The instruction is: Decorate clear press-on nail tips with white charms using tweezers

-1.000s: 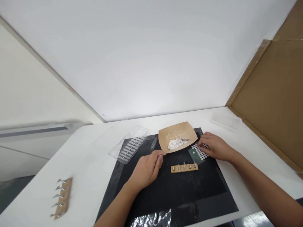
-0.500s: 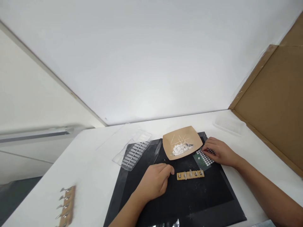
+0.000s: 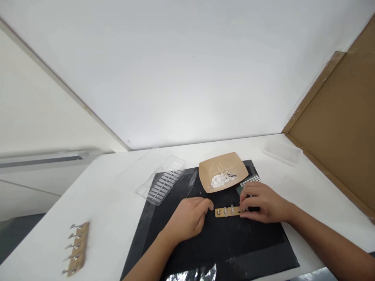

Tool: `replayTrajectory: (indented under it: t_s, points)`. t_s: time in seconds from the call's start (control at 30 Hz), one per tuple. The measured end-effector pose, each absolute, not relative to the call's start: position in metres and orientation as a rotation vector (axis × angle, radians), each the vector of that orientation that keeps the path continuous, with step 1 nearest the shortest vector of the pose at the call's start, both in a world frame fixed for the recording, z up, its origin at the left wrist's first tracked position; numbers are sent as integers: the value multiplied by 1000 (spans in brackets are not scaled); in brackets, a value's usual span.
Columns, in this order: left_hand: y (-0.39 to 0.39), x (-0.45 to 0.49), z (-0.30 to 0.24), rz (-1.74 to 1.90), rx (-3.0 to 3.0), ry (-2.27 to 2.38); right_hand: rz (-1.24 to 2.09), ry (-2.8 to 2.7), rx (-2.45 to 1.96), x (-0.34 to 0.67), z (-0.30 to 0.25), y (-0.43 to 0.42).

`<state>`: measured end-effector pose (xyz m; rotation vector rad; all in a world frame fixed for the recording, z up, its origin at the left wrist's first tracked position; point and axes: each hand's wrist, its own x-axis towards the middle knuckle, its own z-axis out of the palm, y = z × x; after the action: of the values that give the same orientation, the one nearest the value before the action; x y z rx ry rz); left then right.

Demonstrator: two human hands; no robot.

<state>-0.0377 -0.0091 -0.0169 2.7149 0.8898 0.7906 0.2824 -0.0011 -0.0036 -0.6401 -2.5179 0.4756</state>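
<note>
peg strip (image 3: 222, 213) on black mat (image 3: 260, 249), both hands beside it.
right hand (image 3: 265, 203): fingertips drawn near each other over the strip's right end, covering it; whether they grip anything, cannot tell. left hand (image 3: 187, 220): loosely curled on the mat, just beside the strip's left end, apparently apart from it; inside of the grasp hidden. dot sheet (image 3: 251, 180): partly behind the right hand, near brown tray (image 3: 206, 168) of white pieces. handling, as judged: the strip looks narrow and light, so best steadied at its left end by the left hand while the right presses straight down, squarely, without nudging the neighbouring pegs.
</note>
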Motion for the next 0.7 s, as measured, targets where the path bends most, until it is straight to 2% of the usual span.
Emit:
replayTrajectory:
  t_s: [0.5, 0.7]
  points:
    - [-11, -35, -17, 720, 2725, 908, 565, -2491, -651, 285, 2, -2]
    - [-11, -37, -19, 711, 2725, 891, 450, -2429, -944, 306, 3, 14]
